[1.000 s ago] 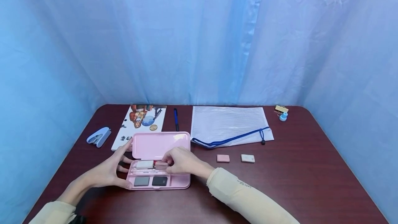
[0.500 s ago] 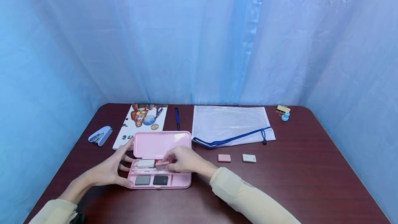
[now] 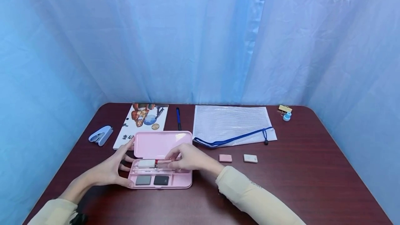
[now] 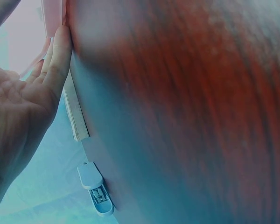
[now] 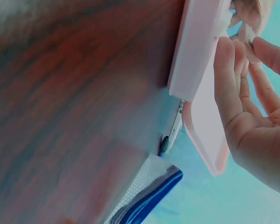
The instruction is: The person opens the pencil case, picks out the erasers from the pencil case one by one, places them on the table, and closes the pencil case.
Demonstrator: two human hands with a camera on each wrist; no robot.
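A pink pencil case (image 3: 182,182) lies with its lid up in the head view. My left hand (image 3: 107,171) spans its left side, with straight fingers near the lid and the thumb against the front corner. Over the back compartment, my right hand (image 3: 190,157) pinches a small pinkish eraser (image 5: 247,39) between thumb and fingertips. Beside it sits a white eraser (image 3: 146,163), with slim pens (image 3: 147,170) lying in front. A grey eraser (image 3: 143,180) and a black eraser (image 3: 161,180) occupy the front compartment. Something red near the pinched eraser is mostly hidden.
A pink eraser (image 3: 225,158) and a white eraser (image 3: 250,158) lie to the right. Behind are a book (image 3: 145,121), a blue pen (image 3: 178,118) and a mesh zip pouch (image 3: 232,122). A stapler (image 3: 101,135) stands left; a gold clip (image 3: 285,108) and blue item (image 3: 286,116) lie far right.
My right hand has shifted slightly right and up, its fingers still on the pinkish eraser. The left hand stays at the case's left side.
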